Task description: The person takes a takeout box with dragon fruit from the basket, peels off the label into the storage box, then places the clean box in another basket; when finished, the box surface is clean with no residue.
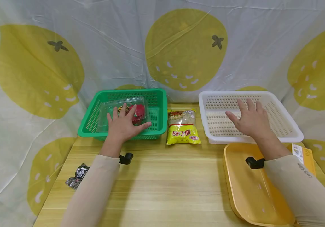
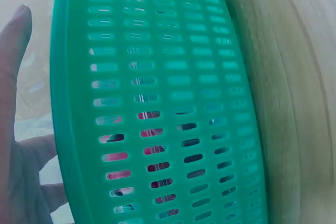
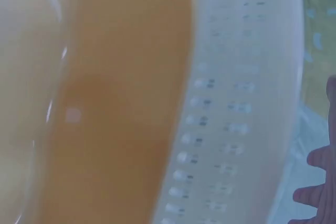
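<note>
With fingers spread, my left hand (image 1: pixel 121 127) hovers over the front rim of a green basket (image 1: pixel 162 126). In that basket lies a clear plastic box (image 1: pixel 102 115) with a red item (image 1: pixel 139 112) showing through or beside it, partly covered by my fingers. My right hand (image 1: pixel 252 121), also spread, is over a white basket (image 1: pixel 210 138). Neither hand grips anything. Between the baskets lies a yellow bag of pasta (image 1: pixel 182 127). The left wrist view shows the green basket's slotted side (image 2: pixel 157 98) with red behind the slots; the right wrist view shows the white basket's wall (image 3: pixel 241 98).
An orange tray (image 1: pixel 244 189) stands in front of the white basket, under my right forearm. Right of it is a yellow-orange packet (image 1: pixel 308 159). A black crumpled wrapper (image 1: pixel 78 176) lies at the left on the wooden table (image 1: pixel 168 189). A lemon-print curtain (image 1: pixel 117 47) hangs behind.
</note>
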Motion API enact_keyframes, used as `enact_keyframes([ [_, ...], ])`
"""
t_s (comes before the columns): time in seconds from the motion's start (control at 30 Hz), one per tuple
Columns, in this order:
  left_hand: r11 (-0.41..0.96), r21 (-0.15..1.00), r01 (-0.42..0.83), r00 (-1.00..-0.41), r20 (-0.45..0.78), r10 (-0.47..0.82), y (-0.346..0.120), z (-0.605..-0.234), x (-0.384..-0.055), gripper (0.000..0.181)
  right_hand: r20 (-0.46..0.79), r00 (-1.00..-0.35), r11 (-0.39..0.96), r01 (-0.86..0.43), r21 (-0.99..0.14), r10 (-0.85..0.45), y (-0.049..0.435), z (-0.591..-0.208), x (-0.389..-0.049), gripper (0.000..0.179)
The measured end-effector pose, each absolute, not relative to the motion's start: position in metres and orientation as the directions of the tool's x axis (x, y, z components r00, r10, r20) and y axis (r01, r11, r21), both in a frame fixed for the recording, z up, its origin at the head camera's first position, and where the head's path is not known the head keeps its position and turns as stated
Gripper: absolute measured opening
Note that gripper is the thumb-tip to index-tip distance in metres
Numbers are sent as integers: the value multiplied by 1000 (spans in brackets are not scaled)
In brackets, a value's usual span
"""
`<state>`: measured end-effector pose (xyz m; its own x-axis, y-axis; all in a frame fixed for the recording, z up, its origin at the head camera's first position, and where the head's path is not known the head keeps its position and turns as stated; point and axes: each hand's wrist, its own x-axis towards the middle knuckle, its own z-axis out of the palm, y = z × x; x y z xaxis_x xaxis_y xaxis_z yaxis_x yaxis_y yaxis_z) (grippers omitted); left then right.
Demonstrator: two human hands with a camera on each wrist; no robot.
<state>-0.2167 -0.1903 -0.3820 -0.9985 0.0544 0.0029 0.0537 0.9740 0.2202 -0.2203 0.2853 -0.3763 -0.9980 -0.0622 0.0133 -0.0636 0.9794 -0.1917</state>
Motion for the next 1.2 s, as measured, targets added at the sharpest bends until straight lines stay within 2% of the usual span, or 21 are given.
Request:
enact_keyframes([
  [0.1, 968, 241, 68, -997, 56, 56, -189, -382, -211, 108, 48, -995, 973, -92, -210, -84, 275, -368, -218, 91],
  [0.33, 941, 308, 139, -971, 231, 67, -188, -386, -198, 88, 99, -990, 946, -128, -297, -103, 240, -353, -208, 84],
  [0.57, 871, 450, 194, -935, 353, 26, -190, -394, -181, 76, 163, -974, 920, -204, -334, -157, 203, -343, -199, 79],
  [0.8, 742, 624, 245, -909, 414, -48, -190, -405, -163, 59, 243, -935, 888, -328, -322, -257, 166, -344, -190, 72],
  [1.2, 630, 730, 265, -856, 479, -195, -191, -434, -145, 44, 235, -915, 828, -397, -396, -327, 103, -351, -188, 70],
])
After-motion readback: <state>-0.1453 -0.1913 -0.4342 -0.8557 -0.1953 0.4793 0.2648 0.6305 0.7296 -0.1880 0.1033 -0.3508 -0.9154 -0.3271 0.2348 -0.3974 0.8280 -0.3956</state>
